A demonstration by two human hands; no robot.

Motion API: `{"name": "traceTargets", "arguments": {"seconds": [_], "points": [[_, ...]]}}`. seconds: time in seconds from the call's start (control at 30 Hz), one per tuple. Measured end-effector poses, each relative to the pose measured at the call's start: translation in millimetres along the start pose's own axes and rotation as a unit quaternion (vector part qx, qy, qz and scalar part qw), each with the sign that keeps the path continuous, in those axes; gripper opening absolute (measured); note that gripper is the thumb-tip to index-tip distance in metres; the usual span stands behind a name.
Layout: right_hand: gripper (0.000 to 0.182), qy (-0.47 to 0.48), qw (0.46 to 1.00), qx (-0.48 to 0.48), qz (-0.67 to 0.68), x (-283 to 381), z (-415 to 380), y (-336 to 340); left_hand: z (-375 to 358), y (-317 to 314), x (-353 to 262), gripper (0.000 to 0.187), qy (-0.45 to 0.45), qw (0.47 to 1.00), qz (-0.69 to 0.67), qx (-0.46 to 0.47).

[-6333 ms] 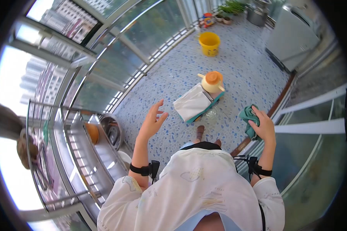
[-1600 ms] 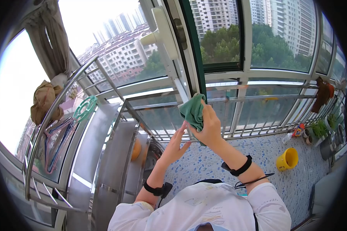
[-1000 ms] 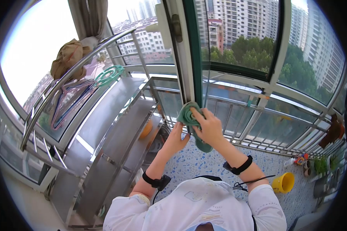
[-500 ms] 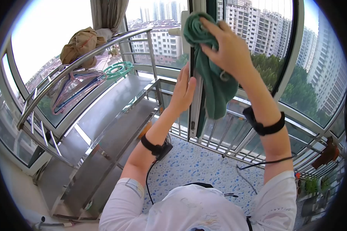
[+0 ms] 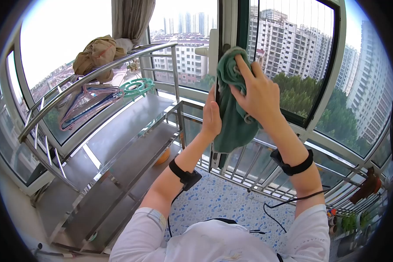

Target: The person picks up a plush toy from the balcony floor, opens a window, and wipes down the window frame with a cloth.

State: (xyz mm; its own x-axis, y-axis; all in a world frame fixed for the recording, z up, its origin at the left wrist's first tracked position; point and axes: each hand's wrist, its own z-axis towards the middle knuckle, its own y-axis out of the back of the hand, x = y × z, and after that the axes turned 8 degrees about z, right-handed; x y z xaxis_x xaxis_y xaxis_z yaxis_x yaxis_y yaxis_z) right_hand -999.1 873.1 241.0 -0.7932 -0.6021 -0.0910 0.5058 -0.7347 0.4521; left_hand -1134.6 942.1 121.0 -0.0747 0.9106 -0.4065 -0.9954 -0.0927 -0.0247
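My right hand presses a green cloth against the edge of the open window frame; the lower part of the cloth hangs down beside the frame. Bunched folds of the cloth lie under my fingertips. Lower and to the left, my left hand rests on the inner side of the same frame, fingers stretched upward and partly hidden by its edge. A white window handle sticks out to the left above that hand. Both forearms wear black straps.
On the left stands a metal shelf rack with a curved rail. Clothes hangers, a turquoise round hanger and a brown cloth bundle are on it. Railing bars run below the window. Potted plants stand at right.
My right hand has moved down along the frame with the green cloth. My left hand stays against the frame, and the view has shifted slightly.
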Motion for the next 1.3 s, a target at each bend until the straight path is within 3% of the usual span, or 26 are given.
{"name": "traceTargets", "arguments": {"seconds": [0.27,0.77,0.9,0.97,1.0,1.1,1.3], "points": [[0.069,0.017,0.993,0.034,-0.108,14,-8,-13,-1,3,1,0.063,-0.019,1.0,0.002,-0.018],[0.068,0.004,0.996,0.041,-0.076,11,5,1,-6,3,8,0.063,0.026,0.999,-0.017,-0.03],[0.061,0.02,0.997,-0.064,-0.033,2,27,22,-3,-3,3,0.065,-0.008,1.0,-0.006,-0.027],[0.063,0.04,0.978,-0.206,-0.011,-2,46,31,-3,-8,0,0.067,0.009,0.999,-0.029,-0.026],[0.059,0.037,0.972,-0.231,-0.028,1,56,34,-4,-10,-1,0.067,0.005,0.999,-0.039,-0.016],[0.056,0.073,0.961,-0.24,-0.116,-6,74,8,-8,-16,-1,0.067,0.009,1.0,-0.01,-0.016],[0.053,0.05,0.975,-0.192,-0.098,-2,48,6,-5,-22,-12,0.07,-0.003,1.0,-0.02,-0.02]]}}
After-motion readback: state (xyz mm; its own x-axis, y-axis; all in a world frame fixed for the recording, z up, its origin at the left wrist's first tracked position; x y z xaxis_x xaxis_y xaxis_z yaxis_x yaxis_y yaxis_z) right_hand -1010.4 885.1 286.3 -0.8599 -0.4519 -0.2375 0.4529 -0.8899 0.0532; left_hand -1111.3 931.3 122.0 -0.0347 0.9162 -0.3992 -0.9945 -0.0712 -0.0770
